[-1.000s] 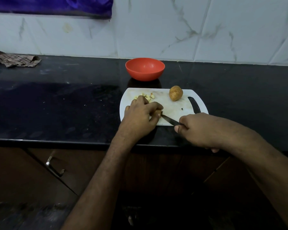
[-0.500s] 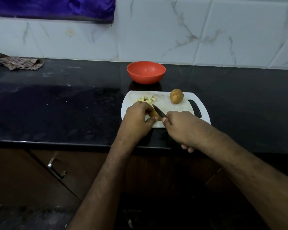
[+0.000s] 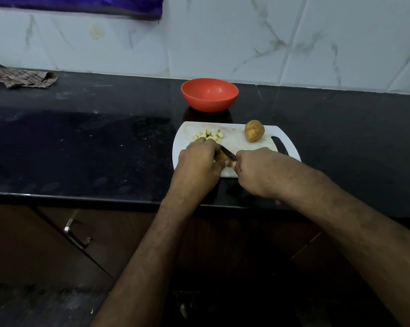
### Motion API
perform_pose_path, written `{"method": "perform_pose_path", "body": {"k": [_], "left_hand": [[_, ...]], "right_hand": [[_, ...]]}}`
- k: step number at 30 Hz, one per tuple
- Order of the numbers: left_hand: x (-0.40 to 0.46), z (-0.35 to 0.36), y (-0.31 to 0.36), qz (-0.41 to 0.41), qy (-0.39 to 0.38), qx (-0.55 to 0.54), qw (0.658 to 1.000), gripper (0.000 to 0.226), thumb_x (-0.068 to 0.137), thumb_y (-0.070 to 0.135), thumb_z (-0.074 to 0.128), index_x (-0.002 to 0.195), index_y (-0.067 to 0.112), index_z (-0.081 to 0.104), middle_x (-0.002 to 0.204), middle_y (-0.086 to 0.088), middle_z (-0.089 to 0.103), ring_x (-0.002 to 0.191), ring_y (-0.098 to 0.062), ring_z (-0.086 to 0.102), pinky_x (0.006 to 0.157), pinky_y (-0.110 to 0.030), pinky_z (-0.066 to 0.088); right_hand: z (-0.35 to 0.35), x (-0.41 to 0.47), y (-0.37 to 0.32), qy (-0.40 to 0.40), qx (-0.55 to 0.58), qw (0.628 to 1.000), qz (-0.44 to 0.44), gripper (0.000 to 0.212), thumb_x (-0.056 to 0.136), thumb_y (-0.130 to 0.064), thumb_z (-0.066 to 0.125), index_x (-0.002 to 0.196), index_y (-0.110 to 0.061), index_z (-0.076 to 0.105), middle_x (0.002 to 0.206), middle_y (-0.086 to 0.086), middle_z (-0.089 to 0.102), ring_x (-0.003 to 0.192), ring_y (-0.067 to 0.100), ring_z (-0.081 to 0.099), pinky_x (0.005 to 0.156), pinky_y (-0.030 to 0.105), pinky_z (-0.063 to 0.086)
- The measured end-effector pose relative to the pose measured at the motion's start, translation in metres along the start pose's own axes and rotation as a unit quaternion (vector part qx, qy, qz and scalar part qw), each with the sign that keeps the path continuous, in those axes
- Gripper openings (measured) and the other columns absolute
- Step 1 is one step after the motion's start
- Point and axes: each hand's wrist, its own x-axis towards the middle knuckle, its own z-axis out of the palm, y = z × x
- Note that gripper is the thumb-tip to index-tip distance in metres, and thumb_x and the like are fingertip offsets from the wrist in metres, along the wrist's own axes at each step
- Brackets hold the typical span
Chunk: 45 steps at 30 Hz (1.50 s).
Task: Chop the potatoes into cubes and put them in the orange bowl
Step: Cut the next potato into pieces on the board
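A white cutting board point(image 3: 237, 140) lies on the black counter, with the orange bowl point(image 3: 209, 94) just behind it; the bowl looks empty. A whole brown potato point(image 3: 254, 131) rests at the board's far right. Several pale potato cubes point(image 3: 208, 135) are piled at the far left of the board. My left hand point(image 3: 199, 165) pins a potato piece point(image 3: 221, 157) against the board. My right hand point(image 3: 263, 171) grips a knife point(image 3: 228, 153) whose dark blade lies across that piece, right beside my left fingers.
The black counter point(image 3: 93, 147) runs wide to the left, its front edge just below my wrists. A crumpled checked cloth point(image 3: 22, 77) lies at the far left by the tiled wall. Below the counter is a brown drawer with a metal handle point(image 3: 77, 234).
My right hand has moved left and forward, bringing the knife from the board's near edge onto the potato piece under my left hand. The left hand has stayed on the piece.
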Motion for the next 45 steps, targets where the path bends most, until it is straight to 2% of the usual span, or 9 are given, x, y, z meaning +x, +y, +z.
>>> {"method": "perform_pose_path", "body": {"k": [2,4,6,8,20,29,35,40,45], "left_hand": [[0.001,0.0,0.0,-0.003,-0.004,-0.002,1.0,0.015,0.09,0.028,0.071,0.097,0.016,0.066,0.1,0.0,0.059,0.096,-0.021,0.056,0.09,-0.046,0.048],[0.001,-0.001,0.0,-0.005,-0.003,-0.009,1.0,0.012,0.09,0.026,0.072,0.095,0.017,0.068,0.099,-0.001,0.061,0.095,-0.022,0.057,0.09,-0.047,0.049],[0.002,-0.001,-0.001,-0.003,-0.001,-0.018,1.0,0.011,0.089,0.026,0.074,0.095,0.017,0.07,0.1,-0.002,0.063,0.095,-0.022,0.059,0.09,-0.047,0.049],[0.002,-0.001,-0.001,-0.005,0.0,-0.025,1.0,0.013,0.088,0.025,0.074,0.098,0.017,0.072,0.102,-0.002,0.065,0.096,-0.022,0.06,0.09,-0.047,0.05],[0.003,-0.002,0.0,-0.031,0.003,-0.029,0.999,0.022,0.088,0.028,0.076,0.106,0.019,0.067,0.102,0.006,0.062,0.096,-0.016,0.058,0.092,-0.042,0.051],[-0.001,-0.006,0.002,-0.037,0.014,-0.034,0.999,0.019,0.087,0.029,0.077,0.102,0.02,0.069,0.097,0.011,0.06,0.091,-0.008,0.056,0.083,-0.025,0.048],[-0.002,-0.006,-0.001,-0.053,0.019,-0.051,0.997,0.014,0.085,0.025,0.079,0.095,0.021,0.069,0.089,0.012,0.062,0.085,-0.008,0.059,0.082,-0.031,0.053],[-0.002,-0.005,-0.001,-0.052,0.027,-0.056,0.997,0.01,0.086,0.021,0.077,0.093,0.017,0.072,0.091,0.007,0.067,0.086,-0.011,0.061,0.084,-0.037,0.055],[-0.002,-0.006,0.001,-0.047,0.023,-0.049,0.997,0.01,0.089,0.018,0.074,0.098,0.014,0.074,0.096,0.003,0.068,0.087,-0.014,0.061,0.084,-0.039,0.055]], "right_hand": [[-0.006,0.003,-0.004,-0.02,-0.018,1.0,0.002,0.031,0.108,-0.03,0.039,0.129,-0.012,0.052,0.099,0.009,0.054,0.084,0.022,0.056,0.069,0.032,0.046],[-0.01,0.007,-0.005,-0.039,-0.03,0.999,-0.001,0.026,0.108,-0.027,0.042,0.127,-0.012,0.052,0.091,0.007,0.055,0.071,0.02,0.059,0.053,0.029,0.048],[-0.013,0.014,-0.002,-0.057,-0.022,0.998,0.003,0.02,0.107,-0.024,0.044,0.123,-0.014,0.052,0.088,0.011,0.056,0.059,0.023,0.062,0.035,0.024,0.044],[-0.015,0.024,-0.001,-0.07,-0.015,0.997,0.01,0.018,0.106,-0.023,0.045,0.119,-0.013,0.052,0.087,0.015,0.06,0.052,0.023,0.062,0.032,0.021,0.041],[-0.009,-0.009,0.023,-0.147,0.082,0.986,0.01,0.029,0.108,-0.044,0.032,0.109,-0.021,0.049,0.086,0.014,0.059,0.052,0.019,0.054,0.038,0.024,0.046],[-0.003,-0.032,0.028,-0.089,0.043,0.995,0.004,0.032,0.107,-0.046,0.032,0.113,-0.02,0.05,0.092,0.012,0.057,0.057,0.022,0.062,0.038,0.027,0.05],[-0.007,-0.028,0.019,0.049,0.085,0.995,-0.011,0.031,0.108,-0.043,0.031,0.104,-0.02,0.051,0.081,0.003,0.05,0.059,0.015,0.05,0.046,0.029,0.037],[0.009,-0.011,0.004,0.029,0.056,0.998,-0.003,0.033,0.108,-0.038,0.031,0.117,-0.016,0.054,0.079,0.002,0.043,0.061,0.017,0.046,0.051,0.031,0.037],[0.016,-0.009,0.002,0.042,0.037,0.998,-0.006,0.032,0.107,-0.037,0.033,0.119,-0.016,0.054,0.083,0.002,0.047,0.084,0.022,0.054,0.068,0.034,0.042]]}}
